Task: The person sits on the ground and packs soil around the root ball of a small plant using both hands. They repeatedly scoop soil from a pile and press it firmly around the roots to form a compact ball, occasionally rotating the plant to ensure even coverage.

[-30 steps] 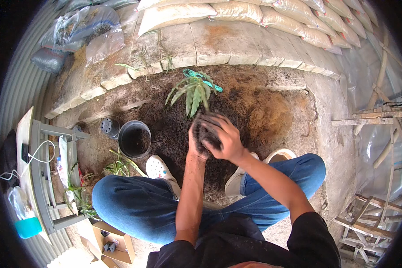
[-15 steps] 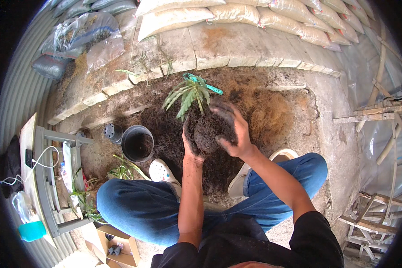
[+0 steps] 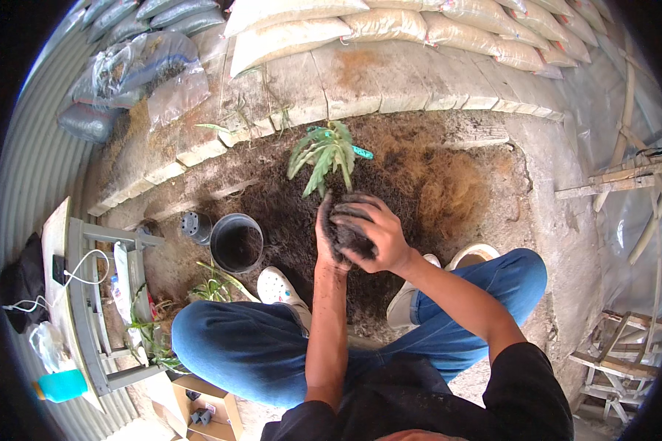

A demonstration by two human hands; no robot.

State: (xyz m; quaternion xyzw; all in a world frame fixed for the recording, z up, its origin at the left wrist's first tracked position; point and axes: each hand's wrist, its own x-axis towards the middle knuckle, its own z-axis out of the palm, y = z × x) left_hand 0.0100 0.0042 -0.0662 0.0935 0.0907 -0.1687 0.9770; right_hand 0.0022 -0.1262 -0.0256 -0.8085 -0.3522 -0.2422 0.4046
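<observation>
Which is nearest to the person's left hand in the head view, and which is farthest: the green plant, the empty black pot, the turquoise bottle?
1. The green plant, just above the left hand.
2. The empty black pot, on the ground to the left.
3. The turquoise bottle, far at the lower left edge.

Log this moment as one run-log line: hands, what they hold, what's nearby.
left hand: cupping soil clump | right hand: pressing same clump | plant: upright just beyond | empty black pot: left on ground
</observation>
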